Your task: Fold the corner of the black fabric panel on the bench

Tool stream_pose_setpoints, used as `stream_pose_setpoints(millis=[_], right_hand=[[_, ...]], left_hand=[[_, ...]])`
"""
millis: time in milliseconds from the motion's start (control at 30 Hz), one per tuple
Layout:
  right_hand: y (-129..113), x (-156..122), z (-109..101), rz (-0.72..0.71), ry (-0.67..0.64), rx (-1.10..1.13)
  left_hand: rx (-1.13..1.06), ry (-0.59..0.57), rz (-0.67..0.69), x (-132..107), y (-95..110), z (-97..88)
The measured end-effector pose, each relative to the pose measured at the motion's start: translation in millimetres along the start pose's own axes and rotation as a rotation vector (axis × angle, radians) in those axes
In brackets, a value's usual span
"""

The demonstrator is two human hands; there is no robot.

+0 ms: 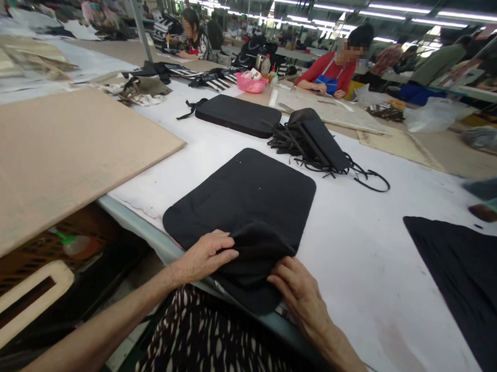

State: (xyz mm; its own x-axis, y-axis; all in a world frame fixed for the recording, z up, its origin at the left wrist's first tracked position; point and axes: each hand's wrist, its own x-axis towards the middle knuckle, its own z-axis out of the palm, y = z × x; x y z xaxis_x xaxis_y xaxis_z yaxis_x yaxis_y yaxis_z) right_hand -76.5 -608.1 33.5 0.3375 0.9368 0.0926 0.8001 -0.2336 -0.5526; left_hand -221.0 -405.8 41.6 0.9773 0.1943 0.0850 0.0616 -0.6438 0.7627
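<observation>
Shows plain black across the fabric panel (248,194), dotted with a few pale specks, and black again on the padded block (238,115), the strap bundle (318,140) and the cloth (470,272) at far right. Reads white on the tabletop (355,226) (faintly stained reddish toward the lower right), with dull blue-grey along its edge. Runs to tan on the large board (65,147) and cream on the slotted piece (60,278). Carries irregular cream streaks over blackish brown on the wearer's garment (222,341). Brightens to pink on the basket (250,85), red on a co-worker's sleeve (317,70) and blue on the apron (327,83).
</observation>
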Motion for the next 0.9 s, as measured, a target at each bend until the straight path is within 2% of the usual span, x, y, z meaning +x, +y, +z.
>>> stream_pose_setpoints(millis=[200,500,700,900], right_hand=[[-5,7,-7,-0.03,0.047,-0.003],[-4,20,0,-0.01,0.162,-0.134],[3,11,-4,0.037,0.206,-0.102],[5,5,-6,-0.007,0.186,-0.082]], left_hand=[[0.007,-0.018,0.028,-1,-2,0.3],[0.016,-0.025,0.039,-3,-2,-1.7],[-0.02,-0.017,0.041,0,-1,-1.0],[-0.009,-0.013,0.067,0,-2,-0.2]])
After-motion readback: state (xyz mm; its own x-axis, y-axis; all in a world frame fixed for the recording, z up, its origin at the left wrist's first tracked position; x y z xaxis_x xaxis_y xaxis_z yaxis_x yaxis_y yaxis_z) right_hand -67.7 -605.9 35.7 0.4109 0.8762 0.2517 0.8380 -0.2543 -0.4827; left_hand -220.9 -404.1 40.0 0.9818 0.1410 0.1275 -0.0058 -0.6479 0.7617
